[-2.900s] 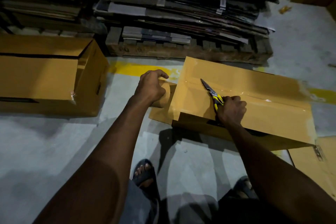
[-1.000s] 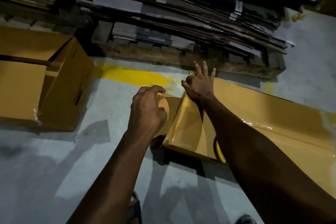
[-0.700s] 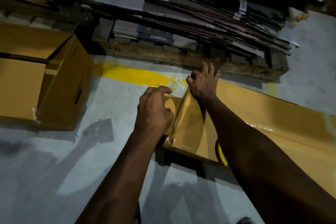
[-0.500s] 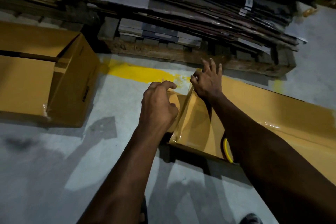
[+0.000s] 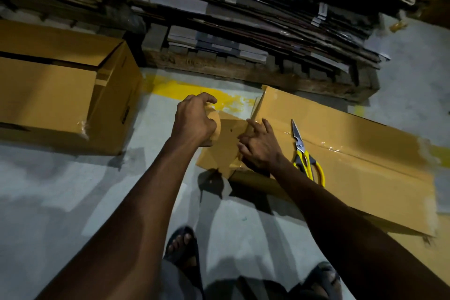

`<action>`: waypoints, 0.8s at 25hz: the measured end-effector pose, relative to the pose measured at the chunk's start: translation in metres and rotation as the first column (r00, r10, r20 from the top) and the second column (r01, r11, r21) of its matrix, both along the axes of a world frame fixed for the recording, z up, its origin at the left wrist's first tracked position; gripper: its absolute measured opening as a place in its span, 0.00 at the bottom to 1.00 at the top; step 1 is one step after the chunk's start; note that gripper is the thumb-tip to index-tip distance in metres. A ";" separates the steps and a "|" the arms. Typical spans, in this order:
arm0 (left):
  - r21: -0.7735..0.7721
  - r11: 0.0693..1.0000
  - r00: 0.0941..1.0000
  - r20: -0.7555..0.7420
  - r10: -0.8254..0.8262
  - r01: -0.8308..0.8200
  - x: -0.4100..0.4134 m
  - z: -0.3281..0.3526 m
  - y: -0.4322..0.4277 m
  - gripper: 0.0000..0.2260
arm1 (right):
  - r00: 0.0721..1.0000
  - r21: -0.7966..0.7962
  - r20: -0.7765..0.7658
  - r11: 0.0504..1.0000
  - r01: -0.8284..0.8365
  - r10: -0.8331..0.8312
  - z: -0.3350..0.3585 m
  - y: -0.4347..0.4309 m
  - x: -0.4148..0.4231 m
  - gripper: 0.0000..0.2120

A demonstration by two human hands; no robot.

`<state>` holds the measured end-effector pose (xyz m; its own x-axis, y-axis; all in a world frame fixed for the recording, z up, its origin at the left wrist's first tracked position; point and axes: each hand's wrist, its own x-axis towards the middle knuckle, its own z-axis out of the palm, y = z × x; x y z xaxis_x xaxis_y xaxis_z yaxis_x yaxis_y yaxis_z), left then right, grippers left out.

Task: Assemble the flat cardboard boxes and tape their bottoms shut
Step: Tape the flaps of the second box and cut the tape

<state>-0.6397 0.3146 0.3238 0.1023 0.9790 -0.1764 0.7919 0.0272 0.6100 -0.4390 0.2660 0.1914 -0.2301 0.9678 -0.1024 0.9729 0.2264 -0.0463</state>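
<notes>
A long brown cardboard box (image 5: 353,151) lies on the floor with a glossy strip of tape along its seam. My left hand (image 5: 194,120) grips a brown tape roll (image 5: 215,126) just off the box's left end. My right hand (image 5: 260,147) presses with spread, straight fingers on the tape at the box's left end. Yellow-handled scissors (image 5: 305,156) lie loose on top of the box, right of that hand.
A second assembled brown box (image 5: 63,95) lies at the left. A wooden pallet (image 5: 243,73) stacked with flattened cardboard runs along the back. A yellow line (image 5: 190,89) marks the grey floor. My sandalled feet (image 5: 181,247) show at the bottom.
My right hand has come back from the box's far corner to its near left end. The scissors, held earlier, now lie on the box. My left hand has kept hold of the roll.
</notes>
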 end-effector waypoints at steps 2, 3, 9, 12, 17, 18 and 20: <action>-0.009 1.000 1.000 -0.003 0.003 -0.003 -0.007 0.002 -0.001 0.22 | 0.998 -0.005 -0.021 0.998 -0.056 0.056 0.002 -0.021 0.001 0.31; -0.008 1.000 1.000 0.002 0.007 -0.007 -0.010 0.003 -0.002 0.22 | 0.995 -0.054 -0.026 0.994 -0.098 0.097 0.003 -0.032 0.001 0.32; -0.001 1.000 0.999 0.044 0.007 -0.007 -0.011 0.007 -0.008 0.23 | 0.994 -0.172 0.007 0.979 -0.105 0.108 0.007 -0.046 -0.008 0.23; -0.014 1.000 0.999 0.041 0.021 -0.020 -0.009 0.007 -0.009 0.23 | 0.997 -0.113 -0.073 0.993 -0.031 0.023 -0.003 -0.048 -0.017 0.13; 0.007 1.000 0.999 0.036 0.010 -0.010 -0.003 0.009 -0.008 0.23 | 0.993 -0.056 -0.094 0.996 0.073 -0.078 -0.016 -0.050 -0.030 0.13; 0.006 1.000 0.999 0.035 0.006 -0.006 -0.001 0.008 -0.008 0.23 | 0.987 -0.039 -0.122 0.994 0.099 -0.103 -0.017 -0.050 -0.030 0.13; 0.001 1.000 0.999 0.034 -0.004 0.004 0.001 0.007 -0.007 0.23 | 0.969 -0.021 -0.190 0.987 0.157 -0.158 -0.019 -0.048 -0.033 0.16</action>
